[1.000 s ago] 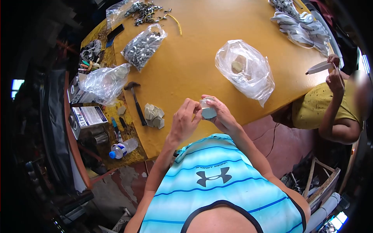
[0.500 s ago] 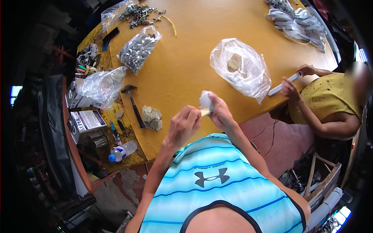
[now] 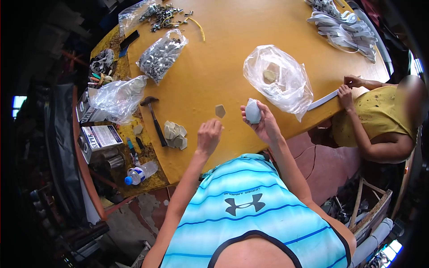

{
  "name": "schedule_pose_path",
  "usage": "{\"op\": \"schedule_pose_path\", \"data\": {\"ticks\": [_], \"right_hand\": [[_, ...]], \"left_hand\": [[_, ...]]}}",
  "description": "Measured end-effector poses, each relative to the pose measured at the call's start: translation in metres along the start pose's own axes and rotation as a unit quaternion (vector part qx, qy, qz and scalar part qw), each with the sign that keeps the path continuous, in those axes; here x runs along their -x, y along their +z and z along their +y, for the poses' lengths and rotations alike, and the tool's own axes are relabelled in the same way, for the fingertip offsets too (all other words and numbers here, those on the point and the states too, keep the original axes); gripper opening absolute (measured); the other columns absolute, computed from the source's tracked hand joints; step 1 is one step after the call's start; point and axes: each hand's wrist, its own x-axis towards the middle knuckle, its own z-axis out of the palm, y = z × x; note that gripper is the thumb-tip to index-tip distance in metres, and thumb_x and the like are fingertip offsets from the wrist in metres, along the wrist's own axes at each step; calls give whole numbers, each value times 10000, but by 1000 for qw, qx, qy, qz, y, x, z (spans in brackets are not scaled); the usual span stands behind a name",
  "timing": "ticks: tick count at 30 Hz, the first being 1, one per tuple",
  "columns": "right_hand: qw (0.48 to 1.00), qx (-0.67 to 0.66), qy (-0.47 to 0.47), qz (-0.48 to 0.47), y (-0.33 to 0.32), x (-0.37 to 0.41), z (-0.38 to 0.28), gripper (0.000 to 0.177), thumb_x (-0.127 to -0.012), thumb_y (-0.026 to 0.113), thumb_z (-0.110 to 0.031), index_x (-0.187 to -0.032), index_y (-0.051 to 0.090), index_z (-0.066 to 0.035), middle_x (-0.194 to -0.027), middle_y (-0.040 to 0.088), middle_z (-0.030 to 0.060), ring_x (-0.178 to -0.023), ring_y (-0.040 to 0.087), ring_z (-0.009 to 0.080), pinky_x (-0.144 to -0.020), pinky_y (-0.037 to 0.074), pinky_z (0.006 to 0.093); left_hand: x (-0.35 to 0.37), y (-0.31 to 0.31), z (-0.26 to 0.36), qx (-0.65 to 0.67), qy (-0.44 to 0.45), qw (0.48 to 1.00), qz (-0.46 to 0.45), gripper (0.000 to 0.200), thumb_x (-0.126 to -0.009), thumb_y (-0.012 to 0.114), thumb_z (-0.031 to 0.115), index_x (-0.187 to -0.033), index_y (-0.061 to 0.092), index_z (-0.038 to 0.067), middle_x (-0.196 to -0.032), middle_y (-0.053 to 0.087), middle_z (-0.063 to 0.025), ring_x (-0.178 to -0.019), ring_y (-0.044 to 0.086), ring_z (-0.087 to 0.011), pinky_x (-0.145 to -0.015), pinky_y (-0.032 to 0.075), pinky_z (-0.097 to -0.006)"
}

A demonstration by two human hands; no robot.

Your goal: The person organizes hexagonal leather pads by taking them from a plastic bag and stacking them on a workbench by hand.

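My right hand (image 3: 265, 123) grips a pale grey-white stack of small angular pieces (image 3: 253, 111), its fingers wrapped around the sides. To its left, my left hand (image 3: 210, 136) has curled fingers with the knuckles up; their inner side is hidden. A beige five-sided piece (image 3: 220, 110) shows just beyond those fingers, apparently apart from them. Further left on the table lies a loose pile of similar beige pieces (image 3: 175, 135). Beyond my right hand, a clear plastic bag (image 3: 286, 91) has more beige pieces inside.
On the left are a hammer (image 3: 154, 121), a bag of metal clips (image 3: 161, 57), another plastic bag (image 3: 118, 99), metal cans (image 3: 99, 142) and a bottle (image 3: 141, 173). A co-worker (image 3: 373, 114) at the right handles a white strip (image 3: 323, 100). White straps (image 3: 344, 29) lie behind.
My hands have separated: the right moved right with the stack, the left slightly left. A beige piece now shows beyond my left hand. The co-worker's hands shifted along the strip.
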Motion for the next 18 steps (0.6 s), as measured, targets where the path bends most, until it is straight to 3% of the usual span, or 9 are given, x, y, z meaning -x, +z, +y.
{"op": "schedule_pose_path", "data": {"ticks": [1,2,4,5,7,10,18], "right_hand": [[1000,-2,2,-13,4,1,2,365,-1000,478,-299,-1265,440,-51,-1113,608,183,-957,640,220,-852,565,328],[1000,-4,1,-24,8,2,3,371,-1002,469,-294,-1280,428,-52,-1127,607,190,-969,641,221,-861,559,333],[1000,8,-5,-26,15,7,7,387,-1005,470,-301,-1294,419,-49,-1133,602,198,-951,641,220,-853,562,329],[999,24,-6,-33,16,9,9,403,-1008,471,-307,-1309,410,-46,-1139,597,205,-933,641,218,-845,565,324],[999,41,0,-34,16,9,15,395,-1007,467,-300,-1310,411,-52,-1132,598,189,-949,633,211,-847,553,329],[996,73,14,-42,15,5,23,381,-1007,463,-295,-1307,417,-66,-1126,587,150,-975,613,194,-839,537,329],[988,138,-19,-67,32,9,28,364,-1005,497,-317,-1286,435,-94,-1136,535,63,-983,567,140,-812,514,292]], "left_hand": [[3,5,1,-24,-21,996,-88,152,-796,742,61,-816,591,60,-870,627,-66,-706,630,-224,-600,500,-338],[9,7,3,-23,-17,996,-89,152,-796,742,61,-816,591,60,-870,627,-66,-706,630,-224,-600,500,-338],[6,-6,25,83,-125,988,-49,170,-789,759,109,-839,608,48,-873,631,-74,-712,639,-219,-608,505,-326],[0,-13,35,85,-125,987,-52,170,-789,759,109,-839,608,48,-873,631,-74,-712,639,-219,-608,505,-326],[-22,-33,55,236,-174,956,17,204,-786,769,138,-898,624,47,-867,624,-74,-725,645,-213,-619,510,-320],[-51,-59,72,220,-108,969,21,222,-786,772,138,-940,635,54,-884,611,-82,-734,649,-209,-610,511,-320],[-67,-71,71,297,-187,936,-15,229,-804,741,47,-1026,686,51,-911,618,-87,-722,627,-161,-606,521,-283]]}}
